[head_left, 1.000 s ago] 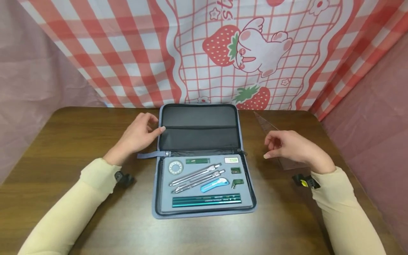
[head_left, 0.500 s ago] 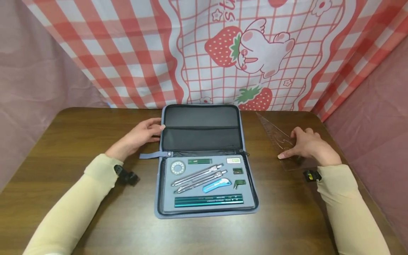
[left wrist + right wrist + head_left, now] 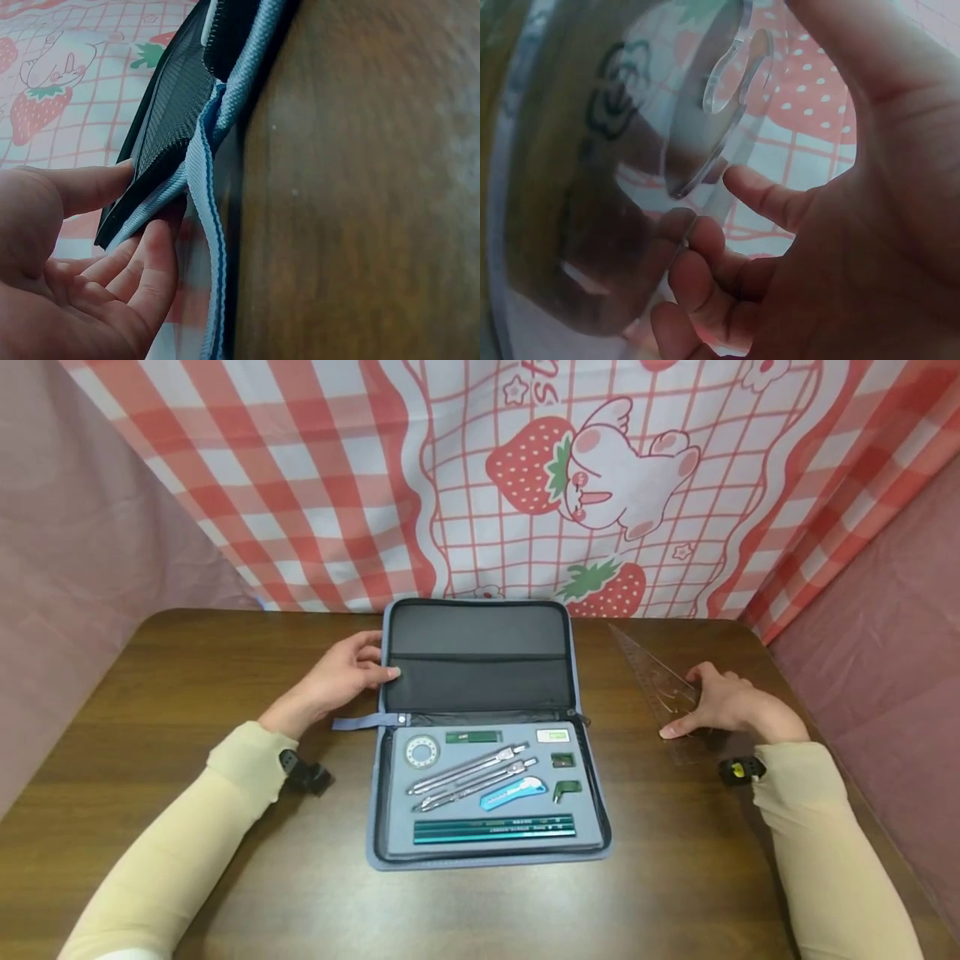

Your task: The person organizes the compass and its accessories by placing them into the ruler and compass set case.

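A blue-grey zip case (image 3: 371, 827) lies open in the middle of the table, holding drawing tools in a grey insert. My left hand (image 3: 341, 672) pinches the left edge of its raised lid (image 3: 480, 683); in the left wrist view the thumb (image 3: 94, 187) is on the inside and the fingers are behind. On the right, a clear plastic set square (image 3: 651, 681) lies on the table. My right hand (image 3: 731, 700) grips it across its width, thumb at the left edge, fingers at the slanted edge. Its lower part is partly hidden by that hand.
The insert carries two metal compasses (image 3: 468, 770), a blue cutter knife (image 3: 513, 793), dark green pencils (image 3: 495, 829), an eraser (image 3: 553, 736), a sharpener (image 3: 562, 761) and a white ring-shaped piece (image 3: 422, 751). A strap (image 3: 363, 722) sticks out left. A patterned cloth (image 3: 337, 485) hangs behind the table.
My right hand has moved right and down onto the set square and taken hold of it. My left fingers have slipped behind the lid's edge, with the thumb now inside.
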`<action>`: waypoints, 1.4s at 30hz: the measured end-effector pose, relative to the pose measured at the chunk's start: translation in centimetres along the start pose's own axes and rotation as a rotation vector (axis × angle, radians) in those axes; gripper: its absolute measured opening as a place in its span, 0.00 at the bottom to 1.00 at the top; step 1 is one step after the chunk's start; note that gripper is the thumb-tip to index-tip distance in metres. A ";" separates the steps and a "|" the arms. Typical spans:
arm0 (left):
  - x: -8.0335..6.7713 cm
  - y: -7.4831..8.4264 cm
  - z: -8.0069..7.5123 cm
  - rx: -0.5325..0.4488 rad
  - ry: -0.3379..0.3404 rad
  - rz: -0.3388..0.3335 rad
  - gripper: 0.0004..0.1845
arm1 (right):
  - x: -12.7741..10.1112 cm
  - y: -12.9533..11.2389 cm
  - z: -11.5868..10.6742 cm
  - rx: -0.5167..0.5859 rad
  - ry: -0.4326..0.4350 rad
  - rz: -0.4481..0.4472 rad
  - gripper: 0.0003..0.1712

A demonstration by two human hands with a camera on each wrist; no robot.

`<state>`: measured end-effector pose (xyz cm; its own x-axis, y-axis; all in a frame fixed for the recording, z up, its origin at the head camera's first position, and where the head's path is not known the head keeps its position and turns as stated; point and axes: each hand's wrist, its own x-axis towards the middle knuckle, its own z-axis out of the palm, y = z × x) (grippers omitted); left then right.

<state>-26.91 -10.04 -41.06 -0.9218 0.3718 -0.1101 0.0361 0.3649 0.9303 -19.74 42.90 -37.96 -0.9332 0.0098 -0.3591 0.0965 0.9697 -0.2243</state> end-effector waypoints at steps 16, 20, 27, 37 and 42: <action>0.2 0.2 0.0 0.008 0.009 0.001 0.42 | -0.4 -0.4 -0.8 0.058 -0.042 -0.133 0.45; 0.4 0.4 0.0 0.010 0.013 0.009 0.42 | -0.5 -0.9 -1.7 0.038 -0.034 -0.151 0.38; 0.0 0.2 0.0 0.029 0.015 -0.004 0.42 | 3.2 -1.7 -3.8 0.041 0.071 -0.175 0.39; 0.2 -0.1 0.3 0.013 0.003 -0.002 0.42 | 7.7 3.1 -6.9 -0.006 -0.007 -0.115 0.50; 0.0 -0.1 -0.1 0.022 0.015 -0.010 0.41 | 8.8 4.2 -6.0 0.019 -0.033 -0.166 0.48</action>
<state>-26.94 -10.11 -41.09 -0.9277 0.3553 -0.1144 0.0347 0.3872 0.9213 -29.57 48.56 -36.65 -0.9250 -0.1588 -0.3452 -0.0515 0.9525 -0.3001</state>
